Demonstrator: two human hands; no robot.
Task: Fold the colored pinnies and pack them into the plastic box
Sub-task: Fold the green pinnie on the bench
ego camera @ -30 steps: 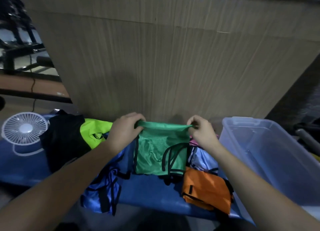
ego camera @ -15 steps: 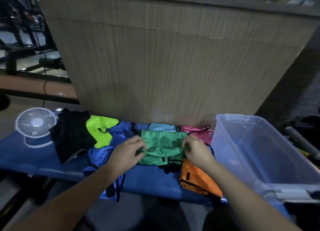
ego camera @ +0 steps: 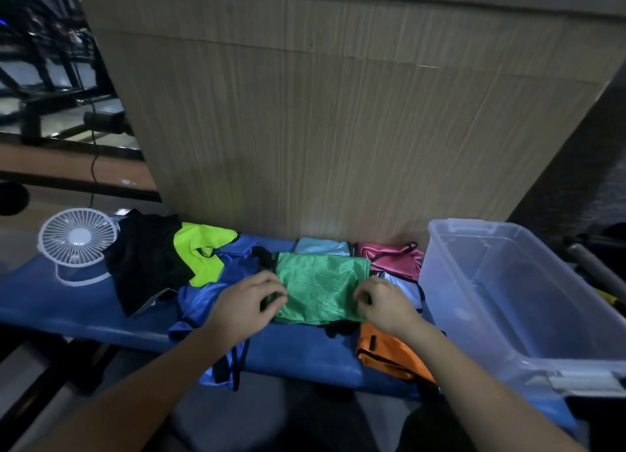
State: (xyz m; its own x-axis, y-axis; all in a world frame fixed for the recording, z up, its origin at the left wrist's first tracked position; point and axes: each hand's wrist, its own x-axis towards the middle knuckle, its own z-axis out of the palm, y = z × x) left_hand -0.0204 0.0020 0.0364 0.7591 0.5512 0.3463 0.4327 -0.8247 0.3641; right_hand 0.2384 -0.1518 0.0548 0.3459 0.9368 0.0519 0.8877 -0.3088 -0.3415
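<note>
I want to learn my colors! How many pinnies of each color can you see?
Green pinny: 1
Orange pinny: 1
Pink pinny: 1
Yellow-green pinny: 1
Black pinny: 1
Dark blue pinny: 1
Light blue pinny: 1
Pale blue pinny: 1
Total: 8

Dim overall, cool bluish cast. Brightest patch mid wooden panel [ego camera: 338, 129], fading toward its base. Upper-left background dark and smeared. Wide-angle bend: panel edges lean outward. Forearms at the bottom edge soft. Plastic box [ego camera: 528, 302] shows faint pale sheen. Grain throughout.
</note>
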